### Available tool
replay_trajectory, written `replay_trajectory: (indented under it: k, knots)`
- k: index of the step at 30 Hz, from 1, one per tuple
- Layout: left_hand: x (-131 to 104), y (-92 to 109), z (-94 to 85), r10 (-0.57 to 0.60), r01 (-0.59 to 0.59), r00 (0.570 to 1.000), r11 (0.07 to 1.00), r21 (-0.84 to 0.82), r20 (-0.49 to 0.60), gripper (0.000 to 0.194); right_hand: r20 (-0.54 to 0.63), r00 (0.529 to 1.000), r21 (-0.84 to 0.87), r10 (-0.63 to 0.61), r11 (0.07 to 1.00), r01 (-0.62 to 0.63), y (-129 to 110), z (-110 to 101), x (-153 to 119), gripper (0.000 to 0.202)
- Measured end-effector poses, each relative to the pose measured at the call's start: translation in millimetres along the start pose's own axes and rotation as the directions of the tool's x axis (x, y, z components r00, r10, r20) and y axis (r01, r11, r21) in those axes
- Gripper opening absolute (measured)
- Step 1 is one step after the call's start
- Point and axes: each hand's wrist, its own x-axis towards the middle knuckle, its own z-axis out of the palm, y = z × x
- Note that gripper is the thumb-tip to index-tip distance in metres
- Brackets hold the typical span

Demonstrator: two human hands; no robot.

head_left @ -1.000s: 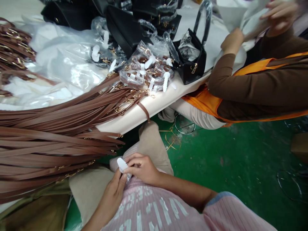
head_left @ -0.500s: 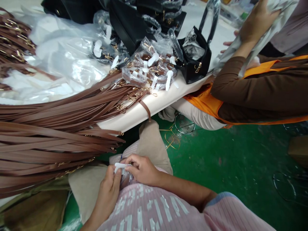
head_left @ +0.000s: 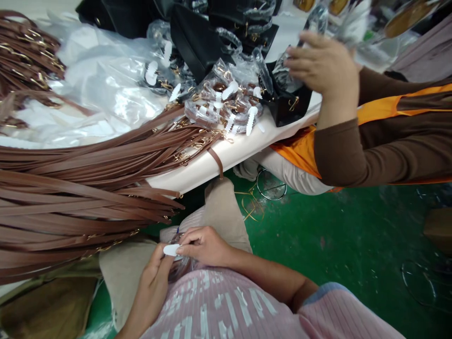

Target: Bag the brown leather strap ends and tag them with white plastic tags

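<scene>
White plastic tag (head_left: 172, 250) sits low in the view, over the person's lap and just above the pink ribbed top (head_left: 226, 306), pinched between both hands. Left hand (head_left: 153, 278) comes up from below with thumb and fingertips closed on the tag's near end, while right hand (head_left: 203, 246) curls over from the other side, its fingers bent and gripping the tag's far end together with a scrap of clear plastic wrap (head_left: 178, 266) bunched beneath; what lies inside the wrap is hidden. Holding it close to the body, between both sets of fingertips, likely steadies such a small piece for fine work.

Brown straps (head_left: 81, 197) fan across the table (head_left: 197, 169) and spill over its edge toward the lap, so their gold clasp ends hang within easy reach. Further up the table lies a heap of bagged straps (head_left: 226, 103), each packet closed with a similar white tag, beside loose clear plastic sheets (head_left: 102, 89) and black handbags (head_left: 197, 37). A co-worker's hand (head_left: 325, 66), on a brown sleeve (head_left: 381, 146) with an orange vest, hovers open over a small black bag (head_left: 289, 106) at the table's corner. Green floor (head_left: 335, 235) shows below
</scene>
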Motion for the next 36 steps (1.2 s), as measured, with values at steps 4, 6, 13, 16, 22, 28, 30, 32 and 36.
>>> replay_trajectory:
  k: [4, 6, 13, 16, 22, 28, 30, 32, 36]
  knots:
    - [2, 1, -2.7, -0.034, 0.036, 0.999, 0.998, 0.045, -0.029, 0.041, 0.032, 0.987, 0.162, 0.158, 0.974, -0.161, 8, -2, 5, 0.044]
    - [4, 4, -2.2, -0.049, 0.049, 0.999, 0.999, 0.011, -0.013, 0.044, 0.011, 0.96, 0.204, 0.28, 0.939, -0.276, 7, -2, 4, 0.046]
    - [5, 2, -2.3, -0.079, 0.076, 0.996, 0.994, -0.078, -0.046, 0.051, -0.061, 0.913, 0.224, 0.404, 0.897, -0.382, 3, 2, -1, 0.051]
    - [5, -3, -3.5, -0.122, 0.112, 0.991, 0.98, -0.164, -0.057, 0.05, -0.024, 0.929, 0.134, 0.37, 0.922, -0.363, 5, 3, -1, 0.046]
    - [4, -4, -1.4, -0.06, 0.053, 0.989, 0.997, -0.054, -0.133, 0.047, -0.083, 0.977, -0.395, 0.195, 0.894, -0.212, -1, 7, -6, 0.027]
    - [1, -14, 1.5, 0.224, -0.172, 0.959, 0.947, 0.271, -0.172, 0.037, 0.036, 0.984, -0.778, 0.174, 0.623, -0.082, -6, 16, 1, 0.018]
    - [1, -16, 1.5, 0.375, -0.295, 0.913, 0.878, 0.376, -0.16, 0.03, 0.042, 0.982, -0.797, 0.185, 0.599, -0.079, -4, 19, 3, 0.017]
    - [1, -17, 0.3, 0.463, -0.364, 0.873, 0.827, 0.429, -0.151, 0.026, 0.029, 0.985, -0.749, 0.172, 0.656, -0.093, -1, 20, 2, 0.014]
    - [5, -14, -6.7, 0.239, -0.197, 0.961, 0.944, 0.263, -0.138, 0.035, -0.036, 0.991, -0.55, 0.125, 0.826, -0.124, 9, 18, -4, 0.022]
